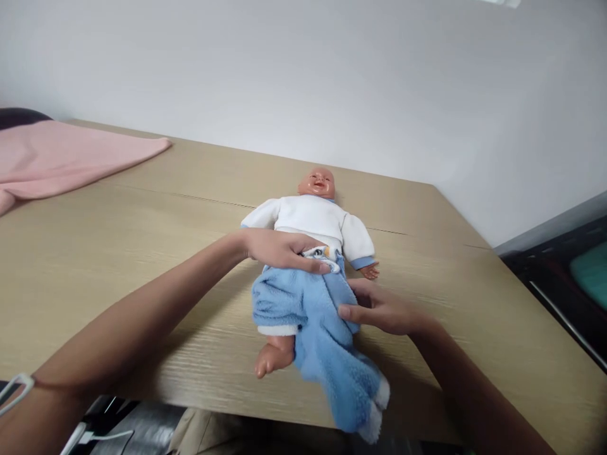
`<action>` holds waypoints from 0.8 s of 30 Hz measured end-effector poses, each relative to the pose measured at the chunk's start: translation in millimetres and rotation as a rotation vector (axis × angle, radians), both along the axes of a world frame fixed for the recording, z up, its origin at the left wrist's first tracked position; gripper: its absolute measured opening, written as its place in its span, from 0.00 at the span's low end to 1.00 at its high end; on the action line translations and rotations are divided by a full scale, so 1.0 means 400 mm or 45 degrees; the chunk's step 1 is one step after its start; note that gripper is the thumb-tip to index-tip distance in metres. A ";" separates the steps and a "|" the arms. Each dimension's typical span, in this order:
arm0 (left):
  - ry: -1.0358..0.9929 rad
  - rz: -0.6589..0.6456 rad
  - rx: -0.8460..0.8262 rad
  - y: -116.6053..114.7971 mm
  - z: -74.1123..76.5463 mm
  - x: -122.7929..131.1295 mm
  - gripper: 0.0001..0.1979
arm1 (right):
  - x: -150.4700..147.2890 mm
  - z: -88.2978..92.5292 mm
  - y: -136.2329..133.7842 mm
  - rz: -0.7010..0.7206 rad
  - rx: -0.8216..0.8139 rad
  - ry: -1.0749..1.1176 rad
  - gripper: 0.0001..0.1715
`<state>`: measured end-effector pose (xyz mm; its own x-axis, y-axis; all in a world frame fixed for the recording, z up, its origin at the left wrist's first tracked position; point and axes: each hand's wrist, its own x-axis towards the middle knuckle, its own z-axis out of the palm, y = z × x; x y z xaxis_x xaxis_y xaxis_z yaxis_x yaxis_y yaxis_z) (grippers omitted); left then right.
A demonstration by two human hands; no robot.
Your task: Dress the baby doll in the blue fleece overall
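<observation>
A baby doll lies on its back, head toward the wall, in a white long-sleeved top with blue cuffs. Fuzzy blue trousers with white hems are partly on it. One bare foot sticks out of the leg on the left; the other trouser leg hangs flat over the table's front edge, with no foot showing. My left hand lies across the waist, closed on the waistband, its fingertips partly hidden. Lower down, my right hand pinches the trousers' right side, thumb on top and the other fingers partly hidden.
Below everything is a wooden table with thin seams. A pink cloth lies at the far left. The white wall stands behind the table, and a dark object is at the right. A white cable shows below the front edge.
</observation>
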<state>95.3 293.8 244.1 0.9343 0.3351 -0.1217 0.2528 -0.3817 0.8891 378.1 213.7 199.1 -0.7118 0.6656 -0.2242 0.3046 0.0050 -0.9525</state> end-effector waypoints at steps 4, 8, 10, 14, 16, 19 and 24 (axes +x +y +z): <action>0.020 -0.090 -0.180 -0.012 -0.013 0.000 0.20 | 0.016 0.012 -0.012 0.048 -0.124 0.169 0.23; 0.107 -0.335 -0.426 -0.003 -0.032 -0.011 0.21 | 0.002 -0.001 -0.033 -0.290 -0.220 0.415 0.27; 0.142 -0.338 -0.430 0.003 -0.040 -0.016 0.20 | -0.003 0.001 -0.039 -0.329 -0.249 0.340 0.28; -0.031 -0.311 -0.481 0.010 -0.054 -0.020 0.19 | 0.005 0.024 -0.049 -0.006 -0.316 0.157 0.41; -0.127 -0.294 -0.479 0.008 -0.060 -0.017 0.20 | 0.010 0.033 -0.055 0.136 -0.352 0.109 0.41; -0.148 -0.226 -0.437 0.004 -0.068 -0.013 0.21 | 0.010 0.034 -0.065 0.113 -0.350 0.130 0.31; -0.104 -0.226 -0.608 0.003 -0.078 -0.023 0.24 | -0.016 0.018 -0.066 -0.326 -0.419 0.511 0.26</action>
<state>86.0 294.8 212.8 0.9845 0.0952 -0.1470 0.1437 0.0410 0.9888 371.6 187.2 206.3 -0.6095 0.7686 -0.1945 -0.1281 -0.3376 -0.9325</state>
